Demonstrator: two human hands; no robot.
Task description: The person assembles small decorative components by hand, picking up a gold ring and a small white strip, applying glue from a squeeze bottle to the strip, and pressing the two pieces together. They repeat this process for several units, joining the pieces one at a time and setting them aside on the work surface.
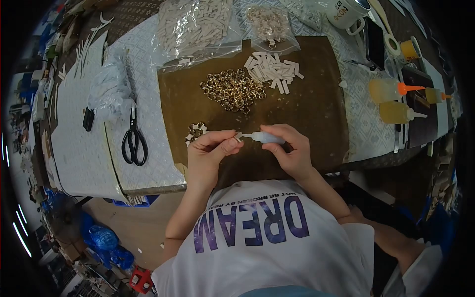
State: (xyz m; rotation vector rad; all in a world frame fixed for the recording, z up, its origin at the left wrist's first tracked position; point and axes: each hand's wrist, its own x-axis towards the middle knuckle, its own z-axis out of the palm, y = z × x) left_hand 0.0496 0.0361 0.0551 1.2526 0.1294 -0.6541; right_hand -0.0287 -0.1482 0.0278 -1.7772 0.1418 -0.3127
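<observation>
My right hand (292, 151) grips a small glue bottle (266, 138), nozzle pointing left. My left hand (213, 148) pinches a small white strip (238, 135) between thumb and forefinger, and the nozzle tip meets that strip. Both hands sit over the near edge of the brown mat (307, 99) on the worktop (84, 148). A small cluster of gold rings (196, 130) lies just beside my left hand. A larger ring pile (232, 89) sits mid-mat, with loose white strips (274, 69) near it. Scissors (133, 141) lie well to the left. Yellow bottles (391, 101) stand at the right.
</observation>
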